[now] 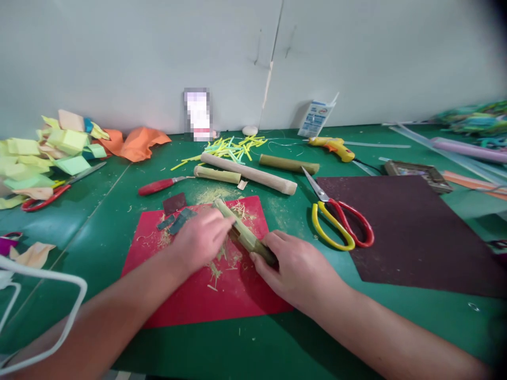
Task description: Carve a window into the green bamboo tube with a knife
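A bamboo tube [247, 236] with a notch cut in its side slants over a red sheet [166, 295] strewn with shavings and fine dust. My right hand [293, 266] is wrapped round its near end. My left hand [204, 235] has its fingers pinched together against the tube at the notch; a small dark thing shows at the fingertips, too hidden to name. Beside the left hand lie dark sandpaper scraps [180, 220]. Beyond the tube are a notched bamboo piece [217, 174], a pale wooden rod [253, 176] and another bamboo piece [289, 163].
Scissors [336, 216] lie right of the tube, partly on a dark brown sheet [412, 232]. A red-handled tool [158, 186], yellow-green strips [225, 149] and a yellow glue gun [332, 148] lie farther back. Paper pieces [51, 148] heap at left. A white frame [81, 295] juts in lower left.
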A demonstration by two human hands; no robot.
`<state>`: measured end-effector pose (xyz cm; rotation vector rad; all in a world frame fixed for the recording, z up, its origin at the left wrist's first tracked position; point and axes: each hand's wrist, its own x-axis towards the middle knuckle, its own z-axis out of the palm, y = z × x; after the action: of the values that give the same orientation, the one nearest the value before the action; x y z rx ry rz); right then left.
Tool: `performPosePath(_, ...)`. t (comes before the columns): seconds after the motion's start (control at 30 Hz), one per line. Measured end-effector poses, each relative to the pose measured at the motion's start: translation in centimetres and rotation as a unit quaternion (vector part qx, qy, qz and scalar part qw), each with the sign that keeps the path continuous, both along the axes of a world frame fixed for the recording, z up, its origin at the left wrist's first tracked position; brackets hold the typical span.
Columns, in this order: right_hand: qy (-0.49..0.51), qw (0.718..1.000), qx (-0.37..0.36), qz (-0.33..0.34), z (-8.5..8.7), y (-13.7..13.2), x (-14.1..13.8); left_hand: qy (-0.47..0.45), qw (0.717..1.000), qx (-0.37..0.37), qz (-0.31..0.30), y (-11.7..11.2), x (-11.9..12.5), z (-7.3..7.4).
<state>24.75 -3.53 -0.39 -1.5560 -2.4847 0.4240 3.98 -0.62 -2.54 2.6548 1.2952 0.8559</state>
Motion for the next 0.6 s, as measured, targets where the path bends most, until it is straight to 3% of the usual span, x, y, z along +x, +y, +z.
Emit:
performPosePath(0.07,-0.003,1.0,0.003,-0.002,-0.11,0.06,-0.02,-0.012,1.0,0.014,0.023,0.06,-0.11,0.02)
performPosePath(0.2,0.003,1.0,0.005,0.001,-0.21,0.12,-0.09,0.02,0.999,-0.002,-0.025,-0.17,-0.17,0.02)
performPosePath(0.33,0.001,1.0,0.015,-0.003,-0.25,0.01,-0.06,-0.001,1.0,0.024,0.003,-0.13,-0.14,0.0)
performPosePath(0.47,0.01,1.0,0.003,-0.017,-0.29,-0.09,-0.08,0.014,1.0,-0.004,-0.024,-0.17,-0.09,-0.07)
performPosePath(0.6,0.009,0.999,0.023,-0.029,-0.28,-0.14,-0.18,-0.012,1.0,0.015,0.012,-0.07,-0.26,0.08)
